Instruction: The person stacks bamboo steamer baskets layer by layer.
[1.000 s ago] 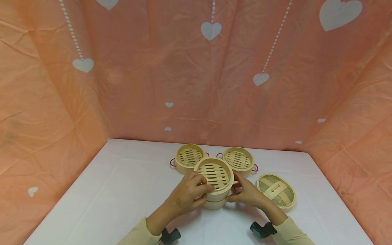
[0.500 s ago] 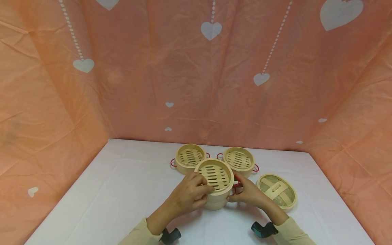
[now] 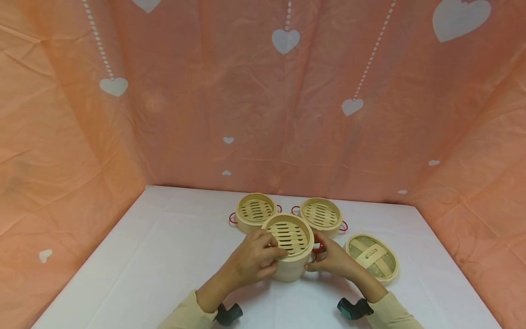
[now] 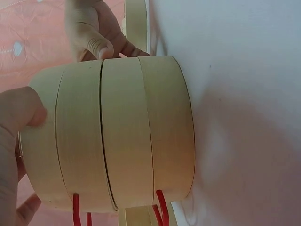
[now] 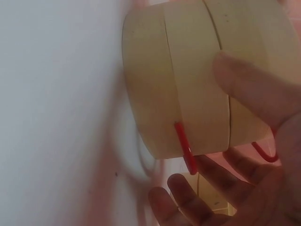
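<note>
Lowered a little since a second ago, the upper basket (image 3: 289,235) now sits in line on the lower basket (image 4: 162,132), with only a thin dark seam between them; both hands keep nearly the same places.

Nearest are two pale sleeves (image 3: 186,315), with a dark wrist device (image 3: 229,315) under the left wrist and another dark device (image 3: 354,309) under the right. Ahead of these, the left hand (image 3: 255,258) pinches the near left rim of the upper basket, its thumb on the outer wall and fingers over the edge. Facing it, the right hand (image 3: 328,258) grasps the side of the two-basket stack, thumb laid across the seam and fingers reaching behind, close to the lower red handle (image 5: 185,147). The stack stands upright between the hands, on the white surface (image 3: 185,233); the slatted floor of its top tier shows beyond the left fingers.

Just to the right of the right hand, a round woven lid (image 3: 371,257) lies on the surface. Beyond the left hand stands a slatted basket with red loops (image 3: 255,211), and beyond the right hand a similar basket (image 3: 320,215); the stack partly overlaps both in the head view. Farthest from the hands hangs a creased orange-pink curtain (image 3: 255,91) with white hearts (image 3: 285,41).
</note>
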The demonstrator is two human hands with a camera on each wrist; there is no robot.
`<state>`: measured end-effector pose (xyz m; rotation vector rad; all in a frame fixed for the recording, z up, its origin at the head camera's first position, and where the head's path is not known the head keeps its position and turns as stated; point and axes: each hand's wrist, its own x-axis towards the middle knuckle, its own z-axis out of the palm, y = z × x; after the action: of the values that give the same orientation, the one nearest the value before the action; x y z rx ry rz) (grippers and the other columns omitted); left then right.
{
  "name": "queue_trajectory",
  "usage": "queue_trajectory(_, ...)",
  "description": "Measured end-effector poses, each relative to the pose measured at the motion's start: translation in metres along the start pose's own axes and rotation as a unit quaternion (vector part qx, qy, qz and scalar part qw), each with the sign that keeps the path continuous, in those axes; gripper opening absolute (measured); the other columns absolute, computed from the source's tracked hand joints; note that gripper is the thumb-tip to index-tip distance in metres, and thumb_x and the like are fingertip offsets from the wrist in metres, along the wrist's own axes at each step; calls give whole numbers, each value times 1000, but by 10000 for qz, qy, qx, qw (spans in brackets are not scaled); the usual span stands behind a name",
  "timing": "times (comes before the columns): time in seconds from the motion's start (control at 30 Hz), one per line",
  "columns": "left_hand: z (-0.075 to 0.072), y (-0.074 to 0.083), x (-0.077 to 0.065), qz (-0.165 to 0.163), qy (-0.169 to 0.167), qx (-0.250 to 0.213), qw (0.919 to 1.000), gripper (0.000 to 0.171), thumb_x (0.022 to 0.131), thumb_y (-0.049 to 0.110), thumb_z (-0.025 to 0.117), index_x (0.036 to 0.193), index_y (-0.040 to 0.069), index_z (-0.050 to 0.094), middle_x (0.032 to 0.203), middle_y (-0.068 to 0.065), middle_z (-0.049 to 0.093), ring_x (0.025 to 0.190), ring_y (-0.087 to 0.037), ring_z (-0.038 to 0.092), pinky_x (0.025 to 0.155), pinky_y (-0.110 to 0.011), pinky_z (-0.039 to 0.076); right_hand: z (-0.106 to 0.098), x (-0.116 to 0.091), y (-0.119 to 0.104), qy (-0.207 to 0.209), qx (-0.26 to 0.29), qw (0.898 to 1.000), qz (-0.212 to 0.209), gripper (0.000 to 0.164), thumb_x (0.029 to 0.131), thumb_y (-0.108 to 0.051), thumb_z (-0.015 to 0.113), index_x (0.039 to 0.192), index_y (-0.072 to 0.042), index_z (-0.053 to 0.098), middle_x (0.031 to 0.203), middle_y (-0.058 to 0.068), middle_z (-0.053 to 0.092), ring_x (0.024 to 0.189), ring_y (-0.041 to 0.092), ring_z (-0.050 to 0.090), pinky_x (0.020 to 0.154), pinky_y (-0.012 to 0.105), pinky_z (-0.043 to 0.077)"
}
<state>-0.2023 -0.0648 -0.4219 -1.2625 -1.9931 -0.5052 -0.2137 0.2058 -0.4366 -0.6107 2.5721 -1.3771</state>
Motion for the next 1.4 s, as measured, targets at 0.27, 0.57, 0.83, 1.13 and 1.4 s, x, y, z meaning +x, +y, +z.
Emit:
queue_trajectory(0.27,-1,-1,1,-19,-70,16,10000,30,67,14,74,94,27,72,86,7,58,89,-12,52,84,-30,42,-1,0,-3,-19,-30,10000,58,92,66,-17,86,143,-3,37,134,25,51,101,28,62,74,29,54)
queue_trajectory(0.57,-1,-1,0,-61,-92,12,9999,31,66,15,74,94,27,72,87,7,58,88,-12,51,84,-30,42,-1,-1,-6,12,-146,9999,6,93,66,-19,86,144,-4,37,130,21,55,100,25,60,75,33,54)
queue_trajectory(0.83,-9,-4,1,-330,-300,-254,9987,34,65,29,78,98,23,70,96,5,59,97,-12,53,87,-31,44,-7,-3,-5,224,-335,9989,-232,86,65,-19,87,138,-5,42,124,20,57,103,30,59,69,29,54)
queue_trajectory(1.13,-21,-12,-1,-560,-304,-642,9959,44,64,33,81,104,19,69,101,3,57,100,-12,54,86,-29,47,-12,-4,-12,259,-203,9988,-352,89,68,-25,86,142,-7,38,131,19,55,116,39,55,77,38,54)
queue_trajectory(1.4,-27,-19,-5,-759,-241,-692,9944,44,63,28,80,104,15,68,102,2,58,100,-12,55,87,-27,48,-11,-3,-17,227,-150,9982,-528,90,73,-25,83,146,-8,33,137,21,52,120,40,54,83,40,53)
